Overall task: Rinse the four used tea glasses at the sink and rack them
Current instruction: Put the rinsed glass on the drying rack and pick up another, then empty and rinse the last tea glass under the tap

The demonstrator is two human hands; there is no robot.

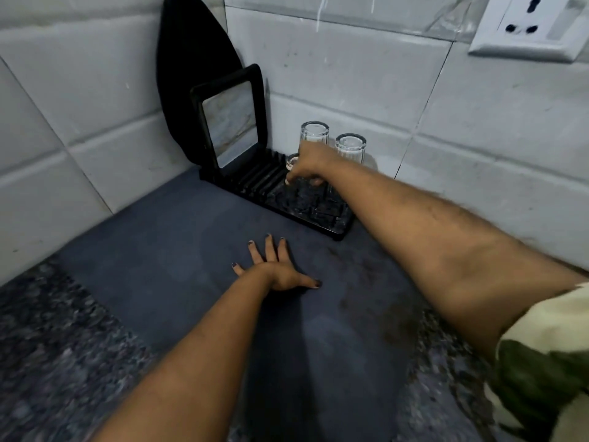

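**Asha:** Both hands are out over the counter. Her right hand reaches to the black rack in the tiled corner and has its fingers closed round the top of a tea glass, which it holds over the rack's wet near end. Her left hand lies flat on the dark counter, fingers spread, gripping nothing.

**Ben:** So where do the glasses stand?

**Asha:** Two rinsed glasses sit mouth-down at the back of the rack, close to the wall, side by side. The one in her grip is just in front of them. I see only three; the fourth is either hidden by her arm or not in view.

**Ben:** What could go wrong from here?

**Asha:** I judge the chief risk is a knock. Her knuckles are right against the back pair, so a careless release or withdrawal could tip one over. The ribs of the rack are also uneven footing: a rim set across a ridge may rock. And wet glass slips.

**Ben:** How do they look?

**Asha:** Clear, small, straight-sided, with faint vertical fluting and thick bases turned upward. No tea stain shows, though the held one is mostly covered and blurred. Water pools on the tray beneath.
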